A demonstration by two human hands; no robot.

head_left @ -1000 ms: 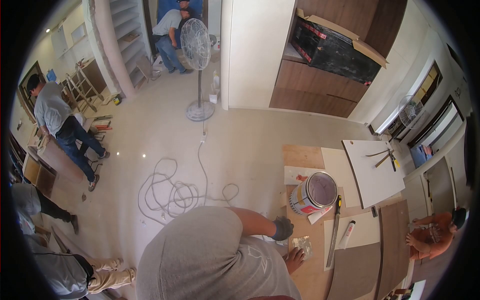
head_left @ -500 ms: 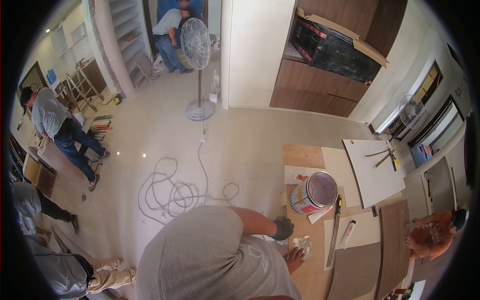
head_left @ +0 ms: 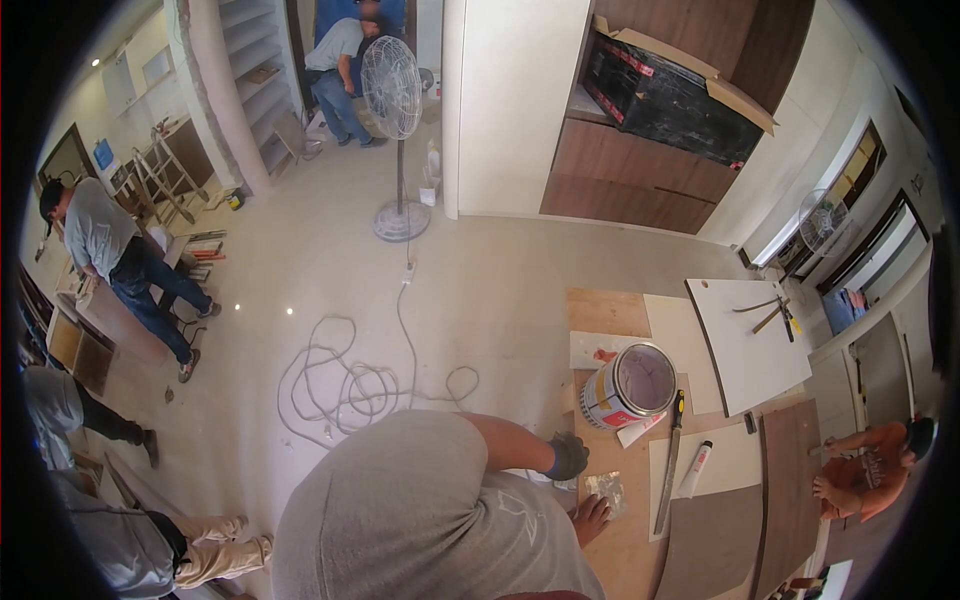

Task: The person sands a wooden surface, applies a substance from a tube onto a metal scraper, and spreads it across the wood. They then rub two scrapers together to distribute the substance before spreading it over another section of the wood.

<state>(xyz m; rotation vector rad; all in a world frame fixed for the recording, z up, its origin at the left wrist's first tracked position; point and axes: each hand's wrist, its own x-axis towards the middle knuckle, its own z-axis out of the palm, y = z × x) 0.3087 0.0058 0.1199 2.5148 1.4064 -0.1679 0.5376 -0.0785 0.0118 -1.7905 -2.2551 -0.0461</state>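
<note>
My left hand [head_left: 567, 457], in a dark glove, is curled closed at the table's near edge, beside the paint can; whatever it holds is hidden. My bare right hand [head_left: 590, 518] lies with its fingers apart at the edge of a small, smeared, shiny square piece [head_left: 604, 492] on the plywood. The open can [head_left: 612, 392] has a dull mauve inside. To its right lie a long flat tool with a black and yellow handle [head_left: 668, 475] and a white tube with a black cap [head_left: 697, 468].
Brown panels [head_left: 715, 540] and a white board [head_left: 745, 340] with hand tools cover the table's far side. A person in orange [head_left: 865, 470] stands beyond. A coiled cable [head_left: 350, 390] and a standing fan [head_left: 398, 215] are on the floor. Several other people are on the left.
</note>
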